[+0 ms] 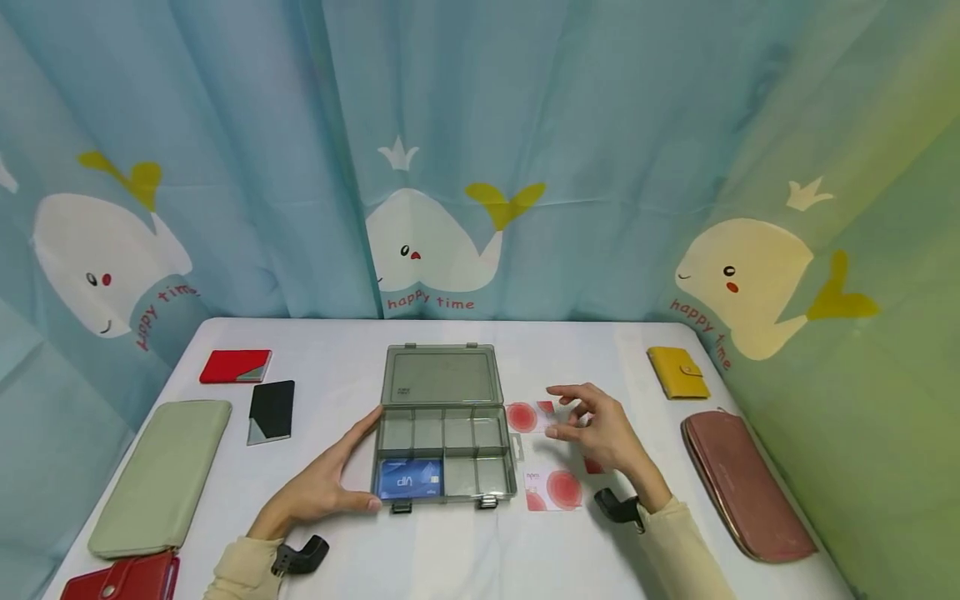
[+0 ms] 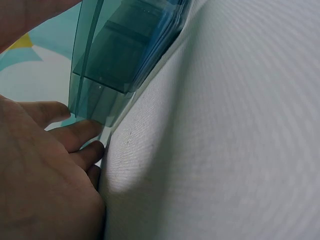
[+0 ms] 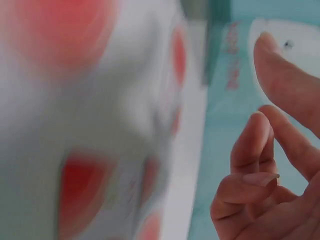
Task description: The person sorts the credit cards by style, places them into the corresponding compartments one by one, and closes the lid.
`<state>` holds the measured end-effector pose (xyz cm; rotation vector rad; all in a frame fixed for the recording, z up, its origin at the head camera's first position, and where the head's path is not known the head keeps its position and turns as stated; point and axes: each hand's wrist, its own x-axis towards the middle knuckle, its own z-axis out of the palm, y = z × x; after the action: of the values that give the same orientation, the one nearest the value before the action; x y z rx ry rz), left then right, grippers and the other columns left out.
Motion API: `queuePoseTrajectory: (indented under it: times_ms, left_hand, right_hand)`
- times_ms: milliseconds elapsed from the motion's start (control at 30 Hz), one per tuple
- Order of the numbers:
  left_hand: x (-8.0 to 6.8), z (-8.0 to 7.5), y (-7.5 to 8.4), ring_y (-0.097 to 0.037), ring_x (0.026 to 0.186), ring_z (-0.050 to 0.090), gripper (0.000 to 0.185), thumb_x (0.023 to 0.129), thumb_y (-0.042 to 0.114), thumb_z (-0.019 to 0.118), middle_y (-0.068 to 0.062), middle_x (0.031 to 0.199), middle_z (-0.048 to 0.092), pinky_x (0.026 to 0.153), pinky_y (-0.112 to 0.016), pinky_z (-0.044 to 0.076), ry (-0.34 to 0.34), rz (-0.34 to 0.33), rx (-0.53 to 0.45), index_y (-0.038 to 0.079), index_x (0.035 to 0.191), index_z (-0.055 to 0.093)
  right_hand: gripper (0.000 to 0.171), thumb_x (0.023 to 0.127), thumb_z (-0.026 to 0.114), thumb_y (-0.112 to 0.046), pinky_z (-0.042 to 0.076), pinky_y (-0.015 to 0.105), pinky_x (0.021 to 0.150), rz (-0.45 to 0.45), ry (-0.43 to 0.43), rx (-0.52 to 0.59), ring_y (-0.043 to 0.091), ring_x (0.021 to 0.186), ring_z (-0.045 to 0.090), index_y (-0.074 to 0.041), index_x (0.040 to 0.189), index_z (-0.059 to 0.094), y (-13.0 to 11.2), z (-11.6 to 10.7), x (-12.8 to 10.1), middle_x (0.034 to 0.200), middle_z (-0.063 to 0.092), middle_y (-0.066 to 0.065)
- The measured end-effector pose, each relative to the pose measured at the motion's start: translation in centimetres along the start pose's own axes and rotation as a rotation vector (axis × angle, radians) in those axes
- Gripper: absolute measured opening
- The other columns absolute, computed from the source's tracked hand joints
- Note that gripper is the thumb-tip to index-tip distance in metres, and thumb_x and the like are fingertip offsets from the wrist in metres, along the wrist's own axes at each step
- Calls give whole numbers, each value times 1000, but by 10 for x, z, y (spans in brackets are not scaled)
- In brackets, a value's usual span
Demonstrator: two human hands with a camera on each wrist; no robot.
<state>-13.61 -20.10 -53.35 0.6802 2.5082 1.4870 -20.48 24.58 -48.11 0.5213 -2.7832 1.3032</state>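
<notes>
A grey see-through compartment box [image 1: 476,417] lies on the table with its lid [image 1: 442,375] raised toward the back. Blue cards [image 1: 411,480] fill its front left compartment; they show as a stack in the left wrist view. My left hand [image 1: 322,483] rests along the box's left side, thumb near the front corner and forefinger near the hinge. To the right of the box lie white cards with pink-red circles, one in front [image 1: 553,489] and one behind [image 1: 522,417]. Over them hovers my right hand [image 1: 596,425], fingers loosely bent with nothing between them. It partly hides more cards.
At left lie a red card holder [image 1: 232,367], a black one [image 1: 272,410], a green wallet [image 1: 161,479] and a red wallet [image 1: 123,579]. A yellow wallet [image 1: 677,372] and a brown wallet [image 1: 742,483] lie at right. A curtain [image 1: 600,125] hangs behind the table.
</notes>
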Motion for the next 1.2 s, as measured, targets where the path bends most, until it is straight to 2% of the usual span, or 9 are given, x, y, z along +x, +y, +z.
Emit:
queuePoseTrajectory:
  times_ms: [167,233,300,433,500,700,867,1067,1200]
  left_hand:
    - [-1,0,-1,-8,160,20,126,76,29,95,-10,178,22,124,-22,19,2,8,-31,15,172,15]
    - [-1,0,-1,-5,159,19,126,76,28,95,-10,178,22,122,-17,17,0,11,-45,15,172,15]
    - [-1,0,-1,-11,161,20,126,76,27,95,-10,178,22,122,-16,17,-2,7,-54,15,172,15]
    - [-2,0,-1,-35,162,22,125,76,27,95,-12,178,21,126,-29,19,-5,0,-51,14,172,15]
    - [-2,1,0,-42,160,22,125,76,27,94,-13,177,21,128,-36,20,-7,-1,-49,13,172,15]
    - [-1,0,1,-41,161,22,124,77,29,93,-11,178,22,129,-45,21,-4,-11,-36,15,172,15]
    - [1,0,1,-48,159,23,124,77,28,93,-16,177,21,121,-73,20,-13,11,-35,11,172,14]
    - [1,0,2,-48,159,22,125,76,28,94,-15,177,20,121,-72,21,-15,3,-38,10,171,14]
    - [0,-1,2,-47,160,22,125,76,28,94,-15,177,20,124,-64,22,-12,5,-41,10,171,14]
  right_hand:
    - [61,77,95,-9,51,23,69,24,-31,-71,15,77,59,-6,134,72,21,-9,2,112,67,16]
    - [62,76,96,-11,50,23,70,17,-44,-110,16,78,57,-6,133,72,25,-8,5,110,67,14]
    - [63,75,97,-12,50,23,71,15,-59,-153,17,79,56,-7,132,73,26,-6,10,108,67,13]
    - [58,75,98,-16,50,26,74,36,-107,-225,18,83,54,-8,128,75,27,-1,18,104,65,11]
    - [55,76,97,-17,50,28,75,57,-131,-243,19,85,54,-8,126,75,26,0,21,105,64,10]
    - [48,74,98,-17,48,32,75,91,-160,-261,22,86,52,-9,115,75,21,3,28,102,61,11]
    - [52,70,101,-15,47,30,75,81,-151,-250,23,85,53,-5,108,67,20,2,29,99,61,12]
    - [55,77,96,-11,49,27,73,124,-177,-157,18,81,56,-6,113,54,17,3,22,90,63,7]
    - [51,81,93,-13,51,28,73,88,-175,-184,13,79,59,-10,117,57,17,6,17,88,67,2]
